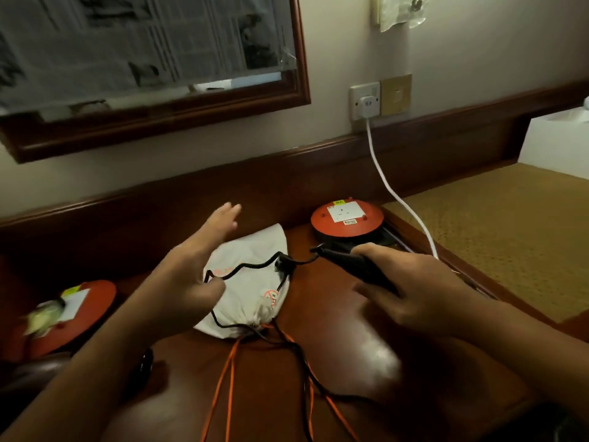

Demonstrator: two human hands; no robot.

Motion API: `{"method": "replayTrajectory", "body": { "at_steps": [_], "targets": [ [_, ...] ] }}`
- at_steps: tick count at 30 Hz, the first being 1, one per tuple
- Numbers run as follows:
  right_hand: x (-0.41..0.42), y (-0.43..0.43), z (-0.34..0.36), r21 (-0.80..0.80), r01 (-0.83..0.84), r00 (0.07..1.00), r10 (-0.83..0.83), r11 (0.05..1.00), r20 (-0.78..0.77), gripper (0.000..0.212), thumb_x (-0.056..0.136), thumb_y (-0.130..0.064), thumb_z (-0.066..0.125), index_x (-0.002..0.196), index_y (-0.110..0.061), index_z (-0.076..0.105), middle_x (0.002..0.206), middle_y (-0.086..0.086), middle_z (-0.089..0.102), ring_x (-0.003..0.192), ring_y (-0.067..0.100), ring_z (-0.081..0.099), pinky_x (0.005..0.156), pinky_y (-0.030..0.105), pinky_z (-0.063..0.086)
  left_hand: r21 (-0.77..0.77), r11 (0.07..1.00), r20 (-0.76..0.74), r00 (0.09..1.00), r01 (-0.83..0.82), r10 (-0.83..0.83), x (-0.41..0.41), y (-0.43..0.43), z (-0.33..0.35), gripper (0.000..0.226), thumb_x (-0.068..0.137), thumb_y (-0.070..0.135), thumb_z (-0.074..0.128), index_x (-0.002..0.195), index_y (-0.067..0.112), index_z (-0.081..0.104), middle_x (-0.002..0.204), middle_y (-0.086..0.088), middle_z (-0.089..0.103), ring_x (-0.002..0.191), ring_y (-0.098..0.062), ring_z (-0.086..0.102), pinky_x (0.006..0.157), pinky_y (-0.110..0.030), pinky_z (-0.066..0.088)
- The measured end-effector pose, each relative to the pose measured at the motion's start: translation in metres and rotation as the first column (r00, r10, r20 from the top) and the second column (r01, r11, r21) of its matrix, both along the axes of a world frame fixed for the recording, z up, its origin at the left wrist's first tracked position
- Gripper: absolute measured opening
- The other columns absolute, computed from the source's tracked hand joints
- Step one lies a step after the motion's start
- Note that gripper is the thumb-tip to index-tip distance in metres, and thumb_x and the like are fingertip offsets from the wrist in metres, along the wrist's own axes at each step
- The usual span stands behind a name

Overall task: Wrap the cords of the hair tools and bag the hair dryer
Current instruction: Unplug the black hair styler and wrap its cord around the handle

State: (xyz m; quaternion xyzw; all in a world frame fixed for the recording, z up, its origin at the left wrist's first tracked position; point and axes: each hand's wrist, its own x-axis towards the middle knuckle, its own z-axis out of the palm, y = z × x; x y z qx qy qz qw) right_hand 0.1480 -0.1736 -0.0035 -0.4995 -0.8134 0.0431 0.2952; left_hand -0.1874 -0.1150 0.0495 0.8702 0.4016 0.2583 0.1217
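A white drawstring bag lies on the dark wooden desk, its neck drawn tight toward me. My right hand grips a slim black hair tool just right of the bag. The tool's black cord runs left over the bag and loops around the thumb of my left hand. That hand hovers above the bag's left side with its fingers spread. More of the black cord trails down the desk toward me.
An orange cord reel with a socket sits behind the tool; a white cable runs from it to a wall plug. A second orange reel lies at the left. Orange cable crosses the desk front. A framed mirror hangs above.
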Motion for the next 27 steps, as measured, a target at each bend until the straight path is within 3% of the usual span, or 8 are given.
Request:
{"method": "replayTrajectory", "body": {
  "at_steps": [4, 7, 10, 15, 20, 22, 24, 27],
  "targets": [
    [-0.011, -0.012, 0.024, 0.142, 0.032, 0.997, -0.042, 0.989, 0.072, 0.047, 0.091, -0.055, 0.055, 0.133, -0.034, 0.047, 0.102, -0.018, 0.066, 0.077, 0.001, 0.058, 0.062, 0.012, 0.043, 0.005, 0.968, 0.049, 0.967, 0.25, -0.25, 0.044, -0.02, 0.011, 0.08, 0.087, 0.008, 0.065, 0.157, 0.018, 0.029, 0.155, 0.006, 0.046, 0.148, -0.007, 0.035, 0.122, -0.025, 0.026],
    [-0.009, -0.018, 0.037, 0.217, 0.045, 0.991, -0.072, 0.975, 0.116, 0.044, 0.092, -0.055, 0.054, 0.129, -0.031, 0.048, 0.095, -0.015, 0.067, 0.066, 0.006, 0.059, 0.053, 0.017, 0.046, -0.002, 0.977, 0.179, 0.961, 0.214, -0.21, 0.065, -0.019, -0.004, 0.035, 0.099, 0.028, 0.064, 0.131, 0.016, 0.064, 0.109, 0.005, 0.071, 0.112, -0.009, 0.066, 0.093, -0.022, 0.049],
    [-0.006, -0.02, 0.045, 0.246, 0.115, 0.976, -0.156, 0.962, 0.154, 0.045, 0.091, -0.056, 0.051, 0.127, -0.029, 0.047, 0.089, -0.013, 0.068, 0.057, 0.007, 0.058, 0.046, 0.024, 0.049, 0.113, 0.987, 0.258, 0.956, 0.115, -0.141, 0.081, -0.025, -0.024, 0.023, 0.103, 0.032, 0.052, 0.11, 0.019, 0.07, 0.079, 0.01, 0.065, 0.075, -0.007, 0.065, 0.066, -0.028, 0.052],
    [0.0, -0.015, 0.048, 0.268, 0.183, 0.921, -0.261, 0.946, 0.29, 0.048, 0.091, -0.061, 0.045, 0.133, -0.037, 0.046, 0.091, -0.015, 0.069, 0.068, 0.007, 0.064, 0.051, 0.025, 0.048, 0.187, 0.981, -0.077, 0.996, 0.061, -0.047, 0.086, -0.048, -0.025, 0.03, 0.106, 0.047, 0.03, 0.12, 0.028, 0.049, 0.09, 0.007, 0.065, 0.078, -0.013, 0.063, 0.069, -0.038, 0.051],
    [-0.007, -0.019, 0.051, 0.222, 0.094, 0.851, -0.194, 0.97, 0.487, 0.049, 0.09, -0.059, 0.048, 0.135, -0.038, 0.047, 0.089, -0.015, 0.066, 0.062, 0.008, 0.062, 0.045, 0.021, 0.035, 0.436, 0.882, -0.19, 0.976, 0.181, -0.106, 0.075, -0.019, 0.019, 0.031, 0.103, 0.042, 0.041, 0.107, 0.022, 0.065, 0.081, 0.004, 0.068, 0.067, -0.018, 0.065, 0.057, -0.036, 0.052],
    [-0.008, -0.024, 0.055, 0.176, 0.014, 0.848, -0.105, 0.984, 0.52, 0.05, 0.093, -0.057, 0.046, 0.138, -0.037, 0.044, 0.09, -0.015, 0.063, 0.061, 0.008, 0.061, 0.045, 0.025, 0.043, 0.343, 0.916, -0.086, 0.978, 0.207, -0.189, 0.067, 0.002, 0.038, 0.018, 0.097, 0.036, 0.064, 0.096, 0.021, 0.072, 0.072, 0.013, 0.064, 0.06, -0.003, 0.06, 0.056, -0.021, 0.047],
    [-0.009, -0.029, 0.058, 0.183, -0.064, 0.871, -0.035, 0.981, 0.49, 0.049, 0.094, -0.055, 0.049, 0.138, -0.034, 0.045, 0.091, -0.014, 0.064, 0.063, 0.008, 0.061, 0.046, 0.028, 0.048, 0.196, 0.95, 0.012, 0.968, 0.245, -0.252, 0.062, 0.016, 0.047, 0.008, 0.089, 0.027, 0.075, 0.091, 0.02, 0.077, 0.069, 0.014, 0.066, 0.06, -0.004, 0.062, 0.057, -0.012, 0.043],
    [-0.007, -0.035, 0.061, 0.259, -0.124, 0.943, 0.033, 0.958, 0.331, 0.048, 0.093, -0.05, 0.059, 0.136, -0.029, 0.052, 0.096, -0.012, 0.067, 0.069, 0.01, 0.065, 0.05, 0.033, 0.052, 0.037, 0.959, 0.166, 0.944, 0.281, -0.284, 0.063, 0.024, 0.033, 0.011, 0.09, 0.026, 0.072, 0.085, 0.035, 0.075, 0.076, 0.013, 0.071, 0.069, -0.007, 0.068, 0.06, -0.026, 0.053]
  ]
}}
